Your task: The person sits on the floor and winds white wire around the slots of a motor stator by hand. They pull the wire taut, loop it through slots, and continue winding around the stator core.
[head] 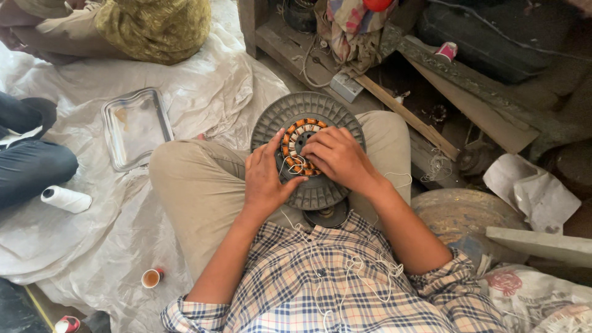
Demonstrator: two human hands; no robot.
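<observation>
A round grey ribbed metal motor disc [320,191] with a ring of orange-and-copper wound coils [295,137] at its centre rests tilted on the lap of a person sitting cross-legged in beige trousers [197,191] and a checked shirt. The left hand [266,179] lies flat against the disc's left side, fingers spread and pointing up beside the coils, thumb pressed on the ribbed face; it is open against the disc, not clamped around it. The right hand [336,157] covers the right part of the coil ring, its fingers curled down onto the windings, where a thin white thread [295,163] crosses them; whether the fingertips pinch the thread cannot be told. More of the thread trails loosely over the shirt. The person sits on a crumpled white plastic sheet [203,92] spread on the floor. On it, to the left, lie a shiny rectangular metal tray [112,132], a white spool of thread [66,198] and a small paper cup of brown drink [151,278].
</observation>
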